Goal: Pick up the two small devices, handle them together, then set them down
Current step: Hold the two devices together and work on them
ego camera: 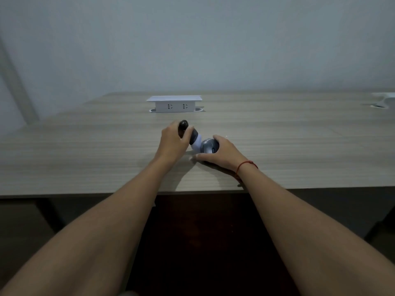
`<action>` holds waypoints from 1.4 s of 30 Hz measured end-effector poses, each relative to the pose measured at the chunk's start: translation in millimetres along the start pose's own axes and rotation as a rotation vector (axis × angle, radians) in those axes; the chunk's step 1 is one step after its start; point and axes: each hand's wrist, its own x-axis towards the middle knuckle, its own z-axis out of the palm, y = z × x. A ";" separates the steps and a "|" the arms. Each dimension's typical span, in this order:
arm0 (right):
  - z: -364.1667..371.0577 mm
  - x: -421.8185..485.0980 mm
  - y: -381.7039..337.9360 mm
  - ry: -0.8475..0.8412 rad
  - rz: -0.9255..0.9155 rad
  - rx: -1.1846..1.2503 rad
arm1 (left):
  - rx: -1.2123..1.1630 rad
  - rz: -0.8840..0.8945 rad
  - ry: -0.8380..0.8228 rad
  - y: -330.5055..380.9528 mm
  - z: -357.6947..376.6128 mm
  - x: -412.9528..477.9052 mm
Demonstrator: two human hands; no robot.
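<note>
My left hand (174, 142) is wrapped around a dark, elongated device (184, 126) with a white lower end, held tilted over the wooden table (85, 150). Its white end touches a round grey device (209, 145) that rests on the table. My right hand (222, 152) grips that round device from the right side, thumb low along the tabletop. Fingers hide much of both devices. A red string circles my right wrist.
A white pop-up socket box (174, 104) stands on the table just behind the hands. Another white fitting (382, 101) sits at the far right edge. The table's front edge (85, 194) runs below my forearms; a grey wall is behind.
</note>
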 end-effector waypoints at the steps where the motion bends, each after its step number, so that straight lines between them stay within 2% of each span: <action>1: 0.9 1.6 0.0 -0.001 -0.001 -0.018 | -0.011 0.016 0.037 3.5 -0.1 2.7; 3: 2.6 5.5 1.3 -0.003 -0.003 -0.047 | -0.050 0.065 0.079 11.8 2.2 8.0; 6: 4.7 7.8 3.5 -0.006 -0.011 -0.024 | 0.034 0.150 -0.024 18.3 7.9 10.0; 9: 4.5 4.6 3.5 0.017 -0.020 0.002 | 0.205 0.084 -0.149 4.3 10.2 13.3; 11: 4.9 4.5 3.7 0.043 -0.018 -0.002 | 0.273 0.029 -0.177 -6.5 8.2 14.2; 16: 7.2 9.2 7.4 0.091 -0.019 0.005 | 0.054 0.089 0.007 22.2 2.3 21.3; 19: 7.8 10.1 7.4 0.109 -0.019 0.010 | 0.121 0.181 -0.080 33.8 11.2 16.1; 24: 10.5 10.4 7.5 0.182 0.008 0.009 | 0.218 -0.050 -0.036 3.8 24.3 -1.1; 28: 9.9 8.9 5.7 0.182 0.028 0.012 | 0.024 -0.040 0.106 15.8 20.0 3.9; 30: 11.3 8.6 6.0 0.159 0.034 0.031 | -0.037 0.002 0.056 22.3 22.1 7.1; 33: 7.4 9.8 8.4 0.124 0.025 0.053 | 0.070 -0.048 -0.056 16.3 28.1 7.2; 35: -2.2 9.3 10.7 0.091 0.057 0.240 | 0.141 -0.105 -0.058 7.8 28.8 5.8; 37: -10.8 9.9 14.4 0.095 0.083 0.446 | 0.125 -0.149 -0.018 3.3 27.7 4.9; 42: -6.5 15.3 18.5 0.166 -0.005 0.345 | -0.056 -0.181 0.150 13.8 22.9 7.4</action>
